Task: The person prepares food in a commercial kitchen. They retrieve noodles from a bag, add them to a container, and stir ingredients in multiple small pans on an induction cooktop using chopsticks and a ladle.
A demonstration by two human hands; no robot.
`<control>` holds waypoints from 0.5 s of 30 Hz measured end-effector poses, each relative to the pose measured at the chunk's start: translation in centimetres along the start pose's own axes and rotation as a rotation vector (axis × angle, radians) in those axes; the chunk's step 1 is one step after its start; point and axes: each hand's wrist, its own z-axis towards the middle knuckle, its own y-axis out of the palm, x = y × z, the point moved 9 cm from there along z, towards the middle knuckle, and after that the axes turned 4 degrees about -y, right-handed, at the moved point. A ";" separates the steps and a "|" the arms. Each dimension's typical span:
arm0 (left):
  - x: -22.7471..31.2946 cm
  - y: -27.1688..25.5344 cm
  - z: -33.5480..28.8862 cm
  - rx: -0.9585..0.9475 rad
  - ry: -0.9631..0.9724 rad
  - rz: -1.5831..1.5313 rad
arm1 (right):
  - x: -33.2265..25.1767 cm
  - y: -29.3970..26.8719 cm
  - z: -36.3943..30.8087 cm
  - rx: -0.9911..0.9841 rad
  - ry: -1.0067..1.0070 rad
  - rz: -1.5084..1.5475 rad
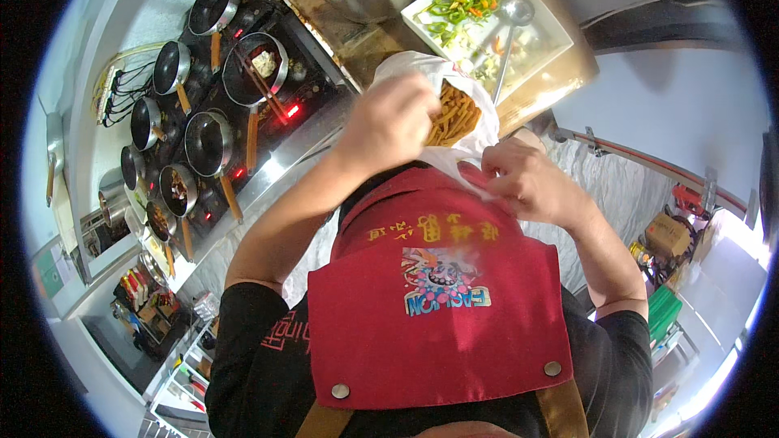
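A white plastic bag (484,120) stands at the counter's near edge, its mouth gaping. Brown noodle-like strips (456,118) show inside it. My left hand (395,118) is closed at the bag's left rim, fingers slightly smeared by motion. On the right, my right hand (527,178) pinches the bag's near right edge, the plastic stretched toward me. The lower part of the bag is hidden behind my red apron (438,341).
Behind the bag is a white square tray (560,36) of sliced peppers with a metal ladle (505,57). A steel pot (377,2) of red sauce stands beside it. Leftward, several wooden-handled pans (208,143) sit on a black cooktop; one holds chopsticks (261,85).
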 end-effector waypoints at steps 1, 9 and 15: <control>1.5 2.2 -0.7 -0.137 0.054 0.006 | 0.1 -0.1 0.0 0.030 0.005 0.010; -4.3 0.7 3.3 -0.003 -0.153 0.347 | 0.5 -0.7 -0.2 0.098 0.016 0.021; 5.3 2.5 0.3 -0.388 0.082 -0.018 | 0.7 -0.4 -0.3 0.151 -0.006 0.013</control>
